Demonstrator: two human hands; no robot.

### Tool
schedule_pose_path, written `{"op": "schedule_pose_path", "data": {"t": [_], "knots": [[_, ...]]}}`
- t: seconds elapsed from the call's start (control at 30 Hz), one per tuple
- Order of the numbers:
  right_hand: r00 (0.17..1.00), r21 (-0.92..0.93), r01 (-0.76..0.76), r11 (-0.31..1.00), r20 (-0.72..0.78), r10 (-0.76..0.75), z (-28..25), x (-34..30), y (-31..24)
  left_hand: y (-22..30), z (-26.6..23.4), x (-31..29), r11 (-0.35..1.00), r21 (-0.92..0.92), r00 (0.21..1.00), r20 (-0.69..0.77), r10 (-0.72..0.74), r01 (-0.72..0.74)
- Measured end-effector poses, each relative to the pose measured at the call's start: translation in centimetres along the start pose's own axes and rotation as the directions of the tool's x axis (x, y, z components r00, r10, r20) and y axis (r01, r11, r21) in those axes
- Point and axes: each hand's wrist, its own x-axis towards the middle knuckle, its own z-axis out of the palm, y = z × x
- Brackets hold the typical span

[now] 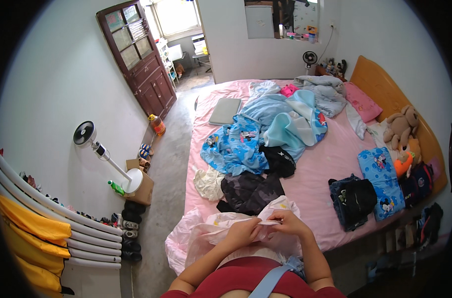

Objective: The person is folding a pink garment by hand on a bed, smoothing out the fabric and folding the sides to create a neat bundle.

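Note:
At the near edge of the bed, my left hand (244, 232) and my right hand (288, 222) are close together, both closed on the edge of a pale patterned cloth (227, 218). The cloth hangs in loose folds toward my body; whether it is a garment or a cover I cannot make out. Just beyond it lies a dark camouflage-patterned garment (251, 191). To that garment's left is a crumpled cream cloth (208, 184). Farther back are a black garment (279, 161) and a blue cartoon-print cloth (236, 146).
The bed has a pink sheet (315, 171). On its right lie folded dark clothes (352, 201), a folded blue cartoon-print cloth (382, 181) and a plush toy (402, 126). Left of the bed stand a white fan (109, 156), a cardboard box (145, 188) and several shoes (130, 228).

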Motion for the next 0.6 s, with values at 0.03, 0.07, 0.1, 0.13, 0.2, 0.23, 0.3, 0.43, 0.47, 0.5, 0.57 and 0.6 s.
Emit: {"op": "schedule_pose_path", "data": {"t": [0.03,0.07,0.1,0.13,0.2,0.23,0.3,0.43,0.47,0.5,0.57,0.6], "knots": [[1.0,0.0,0.0,1.0,-0.001,0.0,-0.1,0.0,-0.2,0.0,-0.1,-0.2,0.997,-0.012,0.996,0.052,-0.072,0.073],[0.999,0.014,-0.031,0.999,0.034,0.031,-0.1,0.0,-0.5,0.0,-0.2,-0.2,0.997,-0.012,0.996,0.052,-0.072,0.073],[0.996,0.027,-0.063,0.998,0.072,0.061,-0.2,0.1,-0.7,0.1,-0.3,-0.3,0.996,-0.016,0.996,0.038,-0.085,0.086],[0.996,0.027,-0.062,0.998,0.073,0.06,-0.1,0.1,-0.5,0.0,-0.3,-0.4,0.995,-0.02,0.995,0.024,-0.098,0.099],[0.997,-0.139,0.036,0.99,0.074,-0.025,0.1,0.2,0.0,-0.2,-0.4,-0.6,0.994,-0.024,0.994,0.012,-0.11,0.11],[0.997,-0.139,0.036,0.99,0.077,-0.025,0.2,0.1,0.1,-0.3,-0.4,-0.8,0.992,-0.028,0.993,0.001,-0.12,0.12],[0.996,-0.154,-0.042,0.987,0.065,0.053,0.4,0.1,0.1,-0.6,-0.4,-0.9,0.993,-0.039,0.993,-0.017,-0.115,0.114],[0.991,-0.154,-0.097,0.983,0.075,0.109,-0.2,0.0,0.4,-1.2,-0.5,-1.0,0.995,-0.044,0.993,-0.062,-0.097,0.095],[0.99,-0.203,-0.121,0.972,0.048,0.133,-0.4,0.0,0.3,-1.2,-0.5,-1.1,0.995,-0.044,0.994,-0.06,-0.096,0.094],[0.988,-0.252,-0.144,0.957,0.02,0.154,-0.7,-0.1,0.2,-1.0,-0.7,-1.0,0.991,-0.037,0.991,-0.052,-0.127,0.125],[0.989,-0.333,-0.146,0.932,-0.067,0.131,-1.3,-0.5,0.2,-1.1,-0.8,-1.0,0.988,-0.03,0.987,-0.044,-0.155,0.154],[0.984,-0.411,-0.155,0.898,-0.149,0.101,-1.5,-0.5,-0.3,-1.3,-0.8,-1.1,0.985,-0.026,0.984,-0.049,-0.17,0.169]]}}
